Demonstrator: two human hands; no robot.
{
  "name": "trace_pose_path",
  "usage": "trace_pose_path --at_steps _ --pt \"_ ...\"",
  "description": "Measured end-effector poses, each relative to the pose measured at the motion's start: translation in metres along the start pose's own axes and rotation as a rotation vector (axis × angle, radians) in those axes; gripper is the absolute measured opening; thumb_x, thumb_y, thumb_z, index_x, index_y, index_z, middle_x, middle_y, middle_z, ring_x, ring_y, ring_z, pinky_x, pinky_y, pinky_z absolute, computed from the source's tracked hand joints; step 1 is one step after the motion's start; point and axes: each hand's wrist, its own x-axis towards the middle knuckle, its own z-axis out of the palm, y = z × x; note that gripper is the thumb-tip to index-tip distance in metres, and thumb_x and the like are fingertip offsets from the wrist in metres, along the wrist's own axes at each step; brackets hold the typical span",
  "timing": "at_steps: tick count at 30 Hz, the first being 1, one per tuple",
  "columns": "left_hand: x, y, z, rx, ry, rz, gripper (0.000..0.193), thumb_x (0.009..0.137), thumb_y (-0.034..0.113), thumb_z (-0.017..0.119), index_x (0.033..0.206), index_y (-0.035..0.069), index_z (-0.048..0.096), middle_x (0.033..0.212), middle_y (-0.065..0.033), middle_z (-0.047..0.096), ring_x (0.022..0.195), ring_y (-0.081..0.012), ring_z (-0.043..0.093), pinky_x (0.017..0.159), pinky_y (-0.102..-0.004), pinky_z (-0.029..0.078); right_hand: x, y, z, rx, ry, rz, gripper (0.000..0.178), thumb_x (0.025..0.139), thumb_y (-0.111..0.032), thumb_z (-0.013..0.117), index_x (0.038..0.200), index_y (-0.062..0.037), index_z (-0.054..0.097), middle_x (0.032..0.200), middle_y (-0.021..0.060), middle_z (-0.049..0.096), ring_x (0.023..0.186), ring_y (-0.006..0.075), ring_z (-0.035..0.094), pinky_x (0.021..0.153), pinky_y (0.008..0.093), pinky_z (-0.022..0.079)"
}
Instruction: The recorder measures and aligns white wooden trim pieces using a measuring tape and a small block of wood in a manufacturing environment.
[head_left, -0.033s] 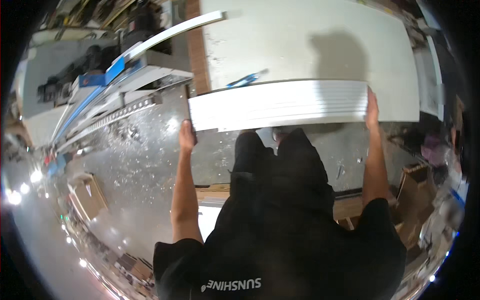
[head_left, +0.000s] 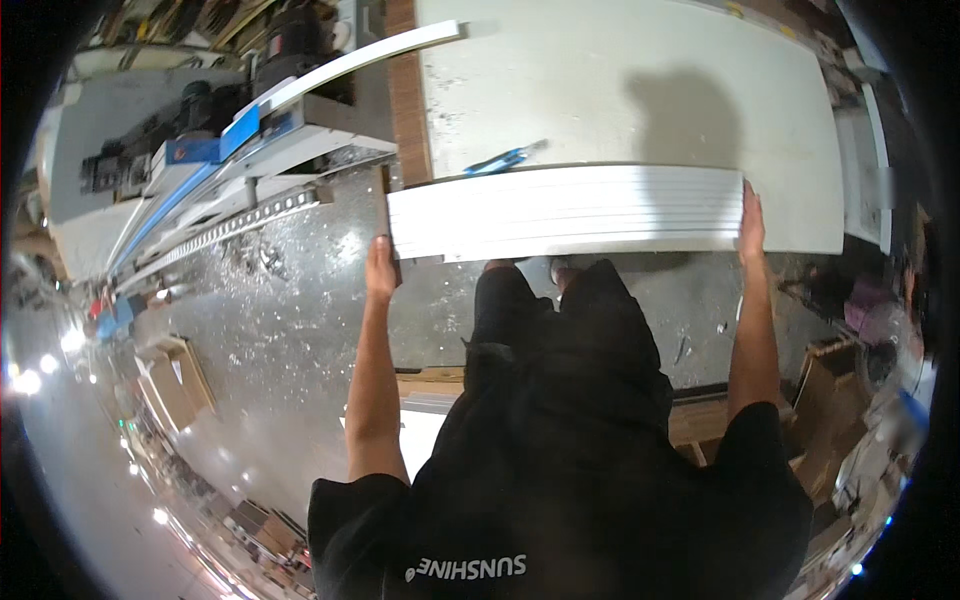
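The stack of white panels spans between left hand and right hand, each clasping one end.

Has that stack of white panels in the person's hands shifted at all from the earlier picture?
No. The stack of white panels sits in the same spot against the white table, its top edge level with the blue tool as before.

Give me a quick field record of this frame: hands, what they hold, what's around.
left hand: grips the left end of the stack of white panels
right hand: grips the right end of the same stack
stack: several flat white panels, held level, its far edge over the white worktable
on table: blue-handled tool, just beyond the stack
left of table: machine with a blue part and long rail
floor: grey, littered with chips
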Motion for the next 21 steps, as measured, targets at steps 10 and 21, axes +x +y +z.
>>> trace_pose_path --at_steps 10,21 --pt "0.002 0.009 -0.013 0.126 0.000 -0.124 0.059 0.120 0.043 0.042 0.151 -0.004 0.059 0.130 -0.0188 0.069 0.123 -0.0294 0.064 0.108 -0.0387 0.048 -0.002 -0.005 0.010 -0.036 -0.018 0.064 0.076 0.119 -0.053 0.025 0.171 0.0012 0.029 0.178 0.0125 0.035 0.164 0.0253 0.030 0.135 0.0386 0.017" --pt "-0.005 0.026 0.005 -0.085 0.083 -0.150 0.059 0.120 0.045 0.043 0.139 -0.007 0.064 0.119 -0.0119 0.067 0.110 -0.0202 0.060 0.099 -0.0353 0.049 0.022 -0.009 -0.011 -0.061 -0.010 0.136 0.077 0.118 -0.053 0.033 0.173 0.0004 0.025 0.181 0.0099 0.029 0.165 0.0218 0.027 0.136 0.0374 0.016"
